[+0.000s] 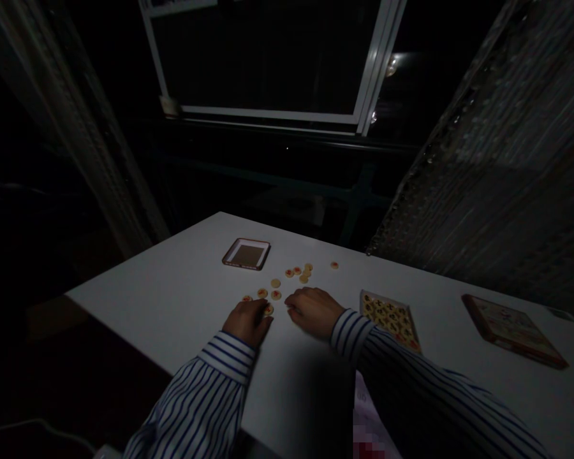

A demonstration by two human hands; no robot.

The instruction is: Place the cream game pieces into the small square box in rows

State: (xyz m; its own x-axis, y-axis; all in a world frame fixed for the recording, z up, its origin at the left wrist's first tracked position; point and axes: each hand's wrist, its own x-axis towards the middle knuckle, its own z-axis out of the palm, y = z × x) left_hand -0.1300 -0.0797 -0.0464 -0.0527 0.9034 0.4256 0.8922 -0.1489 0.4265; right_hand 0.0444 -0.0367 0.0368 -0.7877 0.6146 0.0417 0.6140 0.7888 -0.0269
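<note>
Where the white table (172, 293) begins on the left, beyond a hanging curtain (90, 146), its edge slants toward the far corner, with a broad bare stretch of top inside it. Next, toward the far edge: one shallow open box (247, 255), brown-rimmed, set well apart from the hands. Nearer: the left hand (246, 320), striped cuff, thumb and forefinger slightly parted at a red-marked round piece (268, 310); whether they grip it cannot be told. Around and beyond its fingertips: loose round pieces (262, 293), some red-marked, some plain, lying in a loose band that runs away to the right, several touching. Right hand (313, 311), matching cuff: fingers bent and close together, just beside the near pieces; whether anything is held cannot be told. A narrow bare gap parts the two hands. Farther right, near the far edge: a single red-marked piece (334, 264), apart from the others. Then one tray (387, 298) of pieces in rows, partly covered by the right sleeve (411, 357). Last, past open tabletop: one flat box (516, 328) with a pictured top, lying aslant.
</note>
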